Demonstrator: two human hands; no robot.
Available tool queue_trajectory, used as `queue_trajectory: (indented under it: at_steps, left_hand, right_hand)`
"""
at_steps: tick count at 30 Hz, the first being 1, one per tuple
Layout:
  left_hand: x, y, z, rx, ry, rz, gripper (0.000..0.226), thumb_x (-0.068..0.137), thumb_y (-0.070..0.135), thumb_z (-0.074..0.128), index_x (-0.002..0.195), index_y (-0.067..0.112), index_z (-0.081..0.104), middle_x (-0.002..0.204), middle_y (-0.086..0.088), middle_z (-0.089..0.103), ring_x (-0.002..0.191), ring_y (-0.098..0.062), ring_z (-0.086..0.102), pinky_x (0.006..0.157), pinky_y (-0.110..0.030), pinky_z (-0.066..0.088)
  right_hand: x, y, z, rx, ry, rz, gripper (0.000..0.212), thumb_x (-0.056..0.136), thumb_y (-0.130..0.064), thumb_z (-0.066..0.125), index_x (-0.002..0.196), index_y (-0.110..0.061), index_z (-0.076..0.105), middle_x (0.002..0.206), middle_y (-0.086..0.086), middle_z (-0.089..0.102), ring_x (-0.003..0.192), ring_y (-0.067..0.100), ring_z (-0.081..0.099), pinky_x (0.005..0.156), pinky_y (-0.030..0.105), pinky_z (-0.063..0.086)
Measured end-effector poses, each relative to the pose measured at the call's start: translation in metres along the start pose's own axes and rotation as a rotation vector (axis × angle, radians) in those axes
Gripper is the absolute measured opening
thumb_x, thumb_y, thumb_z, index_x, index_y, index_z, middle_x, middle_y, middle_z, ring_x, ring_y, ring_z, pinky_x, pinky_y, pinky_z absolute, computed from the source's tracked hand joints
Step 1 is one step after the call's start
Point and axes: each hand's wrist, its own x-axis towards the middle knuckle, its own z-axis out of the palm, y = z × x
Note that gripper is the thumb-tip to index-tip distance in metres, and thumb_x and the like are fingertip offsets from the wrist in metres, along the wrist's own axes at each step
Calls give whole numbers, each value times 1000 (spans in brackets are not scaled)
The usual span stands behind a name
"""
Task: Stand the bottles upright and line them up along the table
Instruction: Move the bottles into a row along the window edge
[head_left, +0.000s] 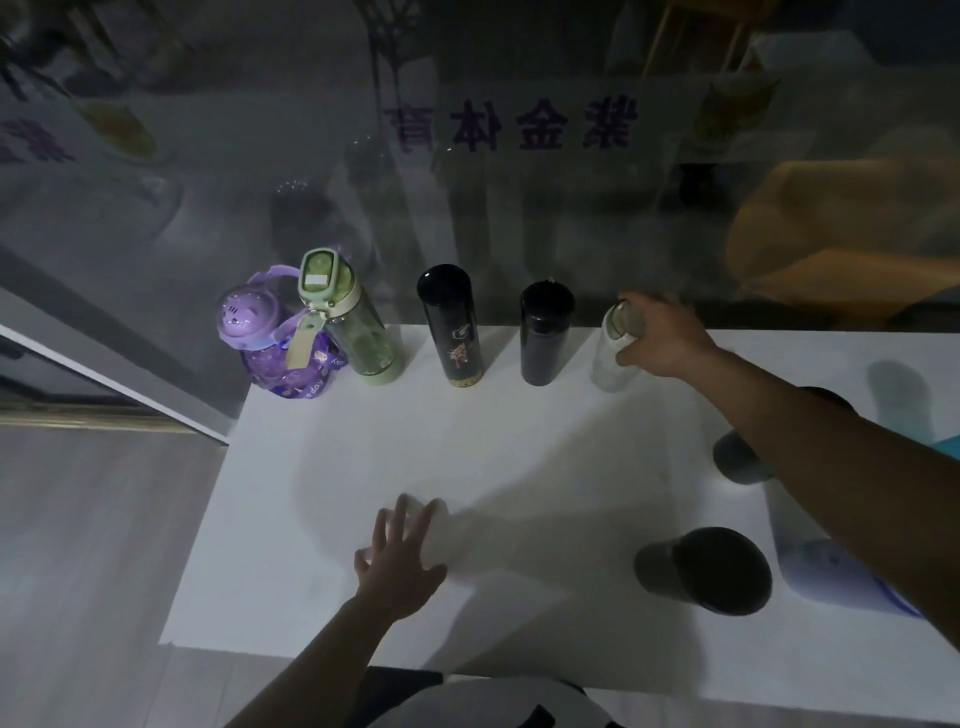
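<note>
Along the far edge of the white table stand a purple cat-lid bottle, a green bottle, a tall black flask with a printed label and a shorter black flask. To their right a clear bottle stands upright, and my right hand is closed around its top. My left hand lies flat on the table near the front, fingers spread, holding nothing. A dark bottle sits at the front right. Another dark bottle is partly hidden behind my right forearm.
A glass wall with purple lettering rises right behind the row. A pale bottle-like object lies at the right edge under my forearm. The table's left edge drops to a wooden floor.
</note>
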Motion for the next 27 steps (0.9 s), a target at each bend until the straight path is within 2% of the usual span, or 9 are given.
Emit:
queue_trajectory:
  at_steps: [11,14,16,19,21,24,27]
  left_hand:
    - [-6,2,2,-31,8,-24,84,85,48,55,147,53,-1,161,10,-17,149,-24,-11,112,-59,18]
    - [-7,6,-1,-37,6,-25,82,86,48,55,148,50,2,162,6,-14,149,-27,-8,113,-59,16]
    - [-7,11,-5,-46,12,-26,82,86,49,55,150,47,3,162,3,-11,149,-29,-6,115,-59,13]
    - [-3,21,-9,-52,9,15,83,87,51,55,151,44,2,163,1,-11,149,-29,-8,117,-59,9]
    - [1,31,-11,-56,5,64,83,87,52,54,151,44,3,163,1,-11,150,-29,-9,117,-59,9]
    - [9,53,-12,-60,-8,153,81,88,54,52,151,44,2,163,2,-13,149,-28,-10,116,-60,7]
    - [17,76,-10,-50,-31,237,82,88,53,51,151,43,0,162,2,-15,149,-29,-12,116,-60,6]
  right_hand:
    - [5,0,-3,-75,-82,3,95,70,-27,82,149,-28,28,153,16,30,137,45,28,108,47,35]
    - [-7,-5,-12,-24,-79,13,102,70,-27,83,151,-32,21,155,12,28,140,43,27,109,51,37]
    - [-20,-8,-20,21,-59,16,101,70,-29,82,151,-32,23,154,11,31,138,42,31,108,51,39]
    - [-48,-8,-32,64,24,-1,85,68,-38,80,141,-30,39,144,8,46,129,38,45,104,50,44]
    - [-70,-7,-41,104,103,2,69,73,-36,78,135,-27,48,137,7,54,124,33,51,103,48,45]
    - [-104,4,-52,127,279,57,51,84,-29,72,131,-19,55,133,6,58,120,28,55,101,35,43]
    - [-129,28,-57,62,416,171,53,84,-33,72,131,-17,55,137,9,56,122,32,54,101,38,43]
